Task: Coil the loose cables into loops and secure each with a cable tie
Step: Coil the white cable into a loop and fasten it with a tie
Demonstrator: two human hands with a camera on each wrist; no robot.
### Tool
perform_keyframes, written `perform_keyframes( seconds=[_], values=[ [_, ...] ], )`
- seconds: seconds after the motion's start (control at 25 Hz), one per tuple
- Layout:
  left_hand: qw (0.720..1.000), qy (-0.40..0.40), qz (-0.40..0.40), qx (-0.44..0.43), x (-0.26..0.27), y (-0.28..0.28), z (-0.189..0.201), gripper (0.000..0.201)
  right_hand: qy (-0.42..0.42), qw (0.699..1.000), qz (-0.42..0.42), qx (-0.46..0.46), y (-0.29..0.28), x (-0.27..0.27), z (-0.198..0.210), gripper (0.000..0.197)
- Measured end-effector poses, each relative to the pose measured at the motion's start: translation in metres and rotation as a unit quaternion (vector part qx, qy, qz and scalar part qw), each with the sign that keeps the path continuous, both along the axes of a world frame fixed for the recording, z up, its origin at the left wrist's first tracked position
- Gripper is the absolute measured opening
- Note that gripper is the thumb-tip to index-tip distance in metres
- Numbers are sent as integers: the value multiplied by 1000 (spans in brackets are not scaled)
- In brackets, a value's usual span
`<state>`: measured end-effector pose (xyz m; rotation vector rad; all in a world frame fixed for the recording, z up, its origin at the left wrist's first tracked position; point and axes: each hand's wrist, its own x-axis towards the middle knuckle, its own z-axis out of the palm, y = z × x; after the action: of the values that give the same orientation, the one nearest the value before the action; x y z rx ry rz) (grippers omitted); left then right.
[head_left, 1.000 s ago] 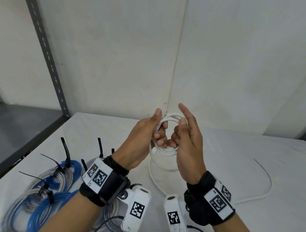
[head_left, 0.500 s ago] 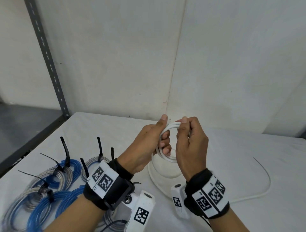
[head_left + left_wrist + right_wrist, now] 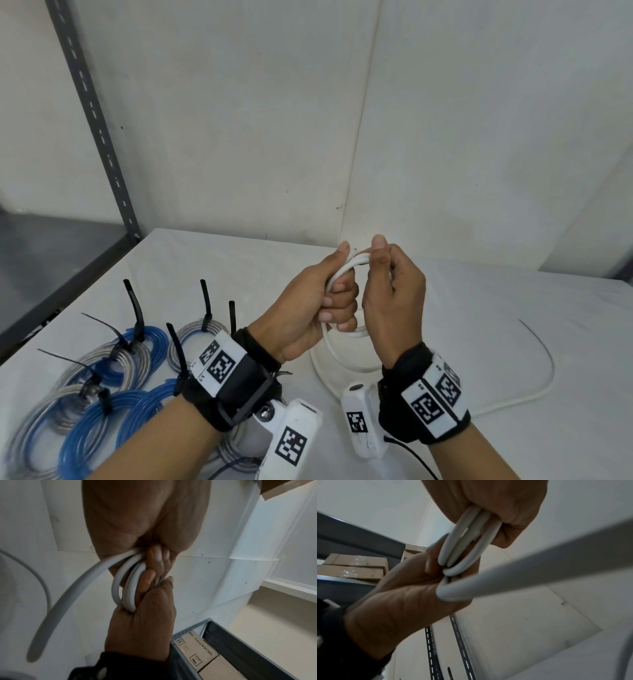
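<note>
I have both hands raised above the white table (image 3: 479,308), a little right of centre in the head view. My left hand (image 3: 308,305) is clenched around the white cable (image 3: 346,269), fingers curled over several stacked turns of the coil; the left wrist view shows three or so loops (image 3: 127,588) pressed side by side under the fingers. My right hand (image 3: 394,298) sits just at 3 o'clock of the left, touching the same coil, thumb and curled fingers pinching the upper arc of the loops. From the right wrist view the turns (image 3: 462,545) run between both hands, and one strand (image 3: 539,566) leaves the bundle toward 2 o'clock. The rest of the cable hangs from the hands to the table, lies in a loose curve below them, and trails off toward 3 o'clock, where its thin tail (image 3: 544,356) bends back up. Whether the cable's cut end is tucked under my left thumb I can't quite tell; it looks so.

At 8 o'clock of the hands lie blue and clear coiled cables (image 3: 102,394), already bound with black cable ties (image 3: 135,308) whose tails stick upward.
</note>
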<state>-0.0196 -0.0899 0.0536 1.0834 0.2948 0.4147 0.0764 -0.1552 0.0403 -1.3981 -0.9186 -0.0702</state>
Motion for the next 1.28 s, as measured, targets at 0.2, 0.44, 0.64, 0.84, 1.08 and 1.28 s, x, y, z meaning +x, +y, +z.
perform_keyframes(
  seconds=[0.2,0.44,0.64,0.84,1.08,1.28],
  values=[
    [988,-77,117,-66,-8,21,14,55,136,958,235,-90,-1,2,4,58],
    [970,-111,207,-61,-35,66,27,53,-160,855,293,-396,-13,31,9,35],
    [968,-97,232,5,-59,87,33,56,-160,940,113,-281,-26,77,14,33],
    [985,-33,154,66,-21,51,12,51,-64,975,-96,-189,-3,63,6,27],
    [957,68,129,250,-2,20,-10,42,23,993,69,-94,3,23,13,23],
    [936,64,156,308,-6,17,-7,47,-104,982,123,-101,-2,-8,16,25]
  ],
)
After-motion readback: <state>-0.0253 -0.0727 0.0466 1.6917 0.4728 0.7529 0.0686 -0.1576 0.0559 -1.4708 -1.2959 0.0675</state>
